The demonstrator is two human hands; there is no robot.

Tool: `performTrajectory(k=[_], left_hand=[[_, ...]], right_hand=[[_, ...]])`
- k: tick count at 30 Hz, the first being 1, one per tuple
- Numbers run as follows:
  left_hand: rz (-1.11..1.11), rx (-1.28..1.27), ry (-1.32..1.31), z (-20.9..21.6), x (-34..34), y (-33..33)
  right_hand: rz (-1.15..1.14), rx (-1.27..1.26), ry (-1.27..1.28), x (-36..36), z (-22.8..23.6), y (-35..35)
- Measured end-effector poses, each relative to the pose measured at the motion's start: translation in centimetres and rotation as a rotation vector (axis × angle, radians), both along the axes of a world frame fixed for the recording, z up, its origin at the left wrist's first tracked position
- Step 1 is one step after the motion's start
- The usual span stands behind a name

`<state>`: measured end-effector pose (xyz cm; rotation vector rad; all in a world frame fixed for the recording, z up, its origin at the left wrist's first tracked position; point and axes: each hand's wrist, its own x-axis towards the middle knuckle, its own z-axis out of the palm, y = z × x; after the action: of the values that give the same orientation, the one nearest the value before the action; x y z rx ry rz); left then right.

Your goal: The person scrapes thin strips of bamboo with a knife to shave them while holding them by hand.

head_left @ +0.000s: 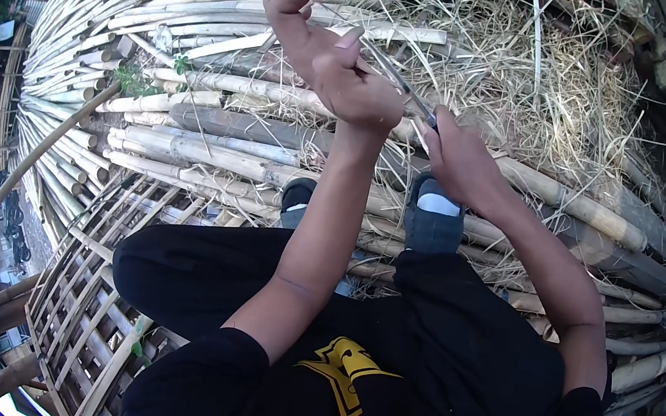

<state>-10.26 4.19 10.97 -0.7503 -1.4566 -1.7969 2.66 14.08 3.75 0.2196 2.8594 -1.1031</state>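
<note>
Above the bamboo poles (214,156), the left hand (334,67) is loosely spread while the right hand (460,160) clasps a thin blade (418,104)

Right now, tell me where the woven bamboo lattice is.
In the head view, the woven bamboo lattice is at the lower left, beside the person's black-clad left knee and below the bamboo poles.
</note>
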Motion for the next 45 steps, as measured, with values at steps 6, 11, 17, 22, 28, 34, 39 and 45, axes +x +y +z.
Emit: performTrajectory(k=[6,11,17,22,28,34,39,45], left_hand=[[0.050,-0.031,0.021,-0.5,-0.3,-1.0],[0.030,0.024,-0.262,-0.5,2.2,-1.1],[-0.210,0.200,-0.309,-0.8,2.6,-0.4],[-0.048,0.274,-0.412,-1.0,2.9,-0.8],[-0.170,0.279,-0.355,0.2,2.5,-1.4],[-0.220,0.196,-0.585,-0.2,1.8,-0.9],[-0.236,0.123,-0.502,1.4,2.5,-0.8],[-0.278,0.114,-0.509,2.1,2.4,-0.7]], right_hand=[[0.054,-0.369,-0.345,-1.8,1.8,0.5],[-0.031,-0.326,-0.219,-1.7,2.0,-0.2],[-0.041,-0.362,-0.111,-1.1,3.3,-0.5],[-0.139,-0.448,0.251,-0.3,5.0,-1.1],[-0.106,-0.497,0.198,0.1,6.1,-0.7],[-0.113,-0.456,0.258,-0.3,6.3,-1.0],[-0.102,-0.449,0.276,-0.7,6.7,-0.4],[-0.189,-0.497,0.301,-0.7,6.5,0.4]])
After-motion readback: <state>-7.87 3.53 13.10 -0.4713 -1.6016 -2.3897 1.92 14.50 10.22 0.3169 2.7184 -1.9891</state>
